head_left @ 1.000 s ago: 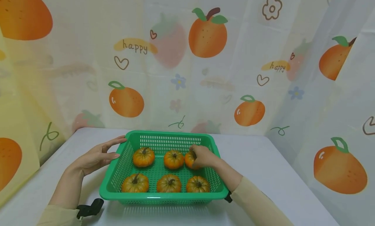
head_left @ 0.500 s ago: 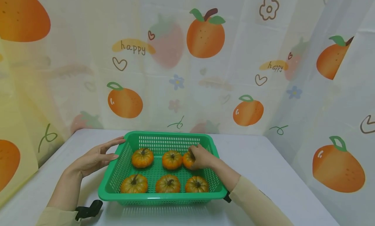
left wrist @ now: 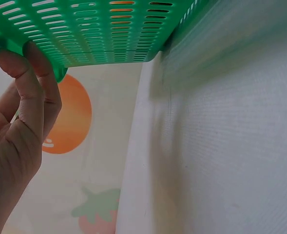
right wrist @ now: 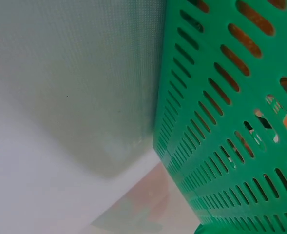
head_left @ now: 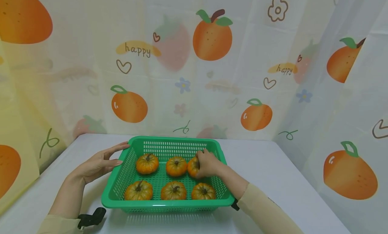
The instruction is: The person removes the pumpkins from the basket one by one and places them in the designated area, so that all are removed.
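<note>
A green slotted plastic basket stands on the table with several small orange pumpkins inside. My right hand grips the back right pumpkin and covers its right side. Left of it sits the back middle pumpkin, very close to it. The back left pumpkin stands apart. In front are a left, a middle and a right pumpkin. My left hand touches the basket's left rim with spread fingers; its lower fingers bend under the rim in the left wrist view. The right wrist view shows no hand.
A white cloth covers the table around the basket. Behind and beside it hangs a curtain printed with fruit. A black strap piece sits at the left wrist, beside the basket's front left corner.
The right hand and its pumpkin have shifted slightly left, and the back middle pumpkin has moved left too. The left hand stays at the rim. The head view has turned a little.
</note>
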A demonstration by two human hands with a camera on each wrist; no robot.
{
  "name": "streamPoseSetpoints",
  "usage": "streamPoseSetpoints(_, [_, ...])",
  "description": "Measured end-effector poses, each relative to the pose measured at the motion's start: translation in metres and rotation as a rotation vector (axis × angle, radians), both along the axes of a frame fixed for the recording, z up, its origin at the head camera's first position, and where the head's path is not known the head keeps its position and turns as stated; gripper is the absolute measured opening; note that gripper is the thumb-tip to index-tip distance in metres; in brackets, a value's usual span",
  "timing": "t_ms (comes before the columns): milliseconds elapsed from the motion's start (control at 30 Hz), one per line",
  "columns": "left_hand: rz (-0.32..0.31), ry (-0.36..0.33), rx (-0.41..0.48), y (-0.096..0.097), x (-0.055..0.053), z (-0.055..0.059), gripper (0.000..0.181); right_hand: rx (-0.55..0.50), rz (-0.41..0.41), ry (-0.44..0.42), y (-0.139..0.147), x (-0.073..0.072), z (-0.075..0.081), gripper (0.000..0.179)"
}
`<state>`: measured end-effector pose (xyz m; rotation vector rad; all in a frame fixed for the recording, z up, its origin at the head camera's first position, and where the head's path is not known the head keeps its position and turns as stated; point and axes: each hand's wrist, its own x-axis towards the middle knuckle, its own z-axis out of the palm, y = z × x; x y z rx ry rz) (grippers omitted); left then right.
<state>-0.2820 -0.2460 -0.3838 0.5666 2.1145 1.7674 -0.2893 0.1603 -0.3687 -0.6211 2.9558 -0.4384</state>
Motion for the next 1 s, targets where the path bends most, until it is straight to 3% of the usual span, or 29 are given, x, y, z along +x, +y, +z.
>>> streamPoseSetpoints(167, [0.001,-0.001,-0.001,0.0007,0.0006,-0.0001,0.066,0.001,0.020,0.003,-0.0003,0.0009,0.0001,0.065])
streamPoseSetpoints(467, [-0.003,0.010,-0.009,-0.0001,-0.0004,-0.0008,0.066,-0.003,-0.034,0.032,-0.0022,0.0005,-0.0012,0.075])
streamPoseSetpoints(733, [-0.007,0.019,-0.016,-0.0005,-0.0001,-0.0016,0.066,-0.068,-0.041,0.109,-0.0013,-0.0011,-0.0014,0.074])
streamPoseSetpoints(1000, [-0.012,0.021,-0.004,-0.0016,-0.0019,-0.0026,0.066,-0.147,-0.075,0.122,-0.0019,0.0003,0.0018,0.082])
